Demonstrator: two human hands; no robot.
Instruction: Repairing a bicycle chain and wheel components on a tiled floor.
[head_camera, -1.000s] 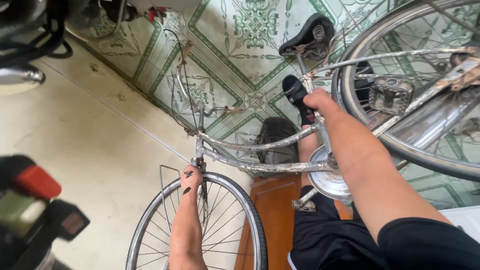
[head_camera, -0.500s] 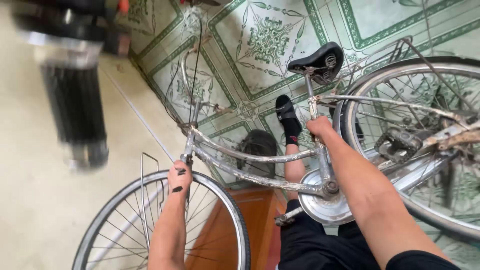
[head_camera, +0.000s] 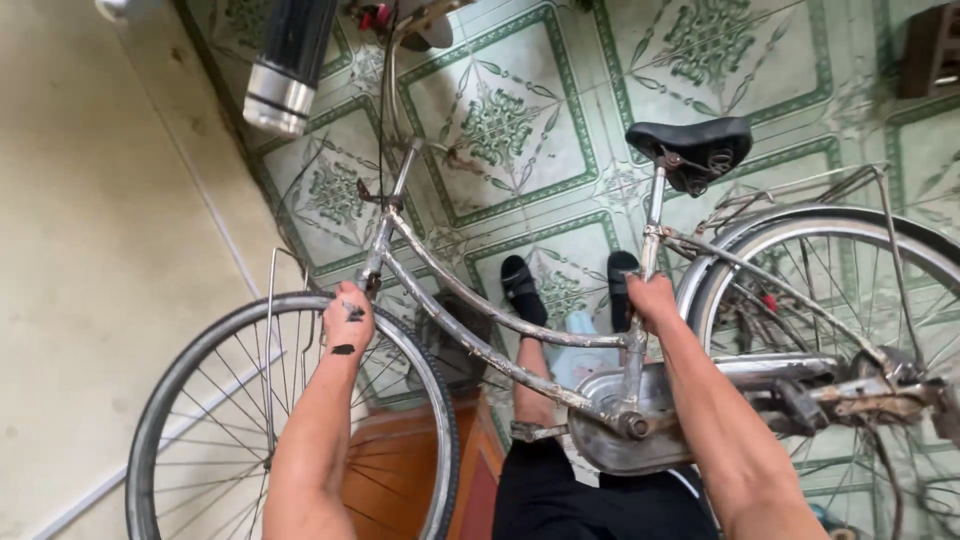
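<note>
Bicycle frame (head_camera: 480, 330) is gripped at both ends: left hand (head_camera: 348, 318) clenched near the head tube, right hand (head_camera: 650, 300) clenched on the seat tube, long axis crosswise between.

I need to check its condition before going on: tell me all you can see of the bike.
The bike is an old silver step-through with worn, rusty-looking metal tubes, a black saddle, a chain case, spoked wheels and a rear rack. It is upside down, saddle toward the tiled floor. The left hand grips near the fork and the right hand grips the seat tube.
</note>
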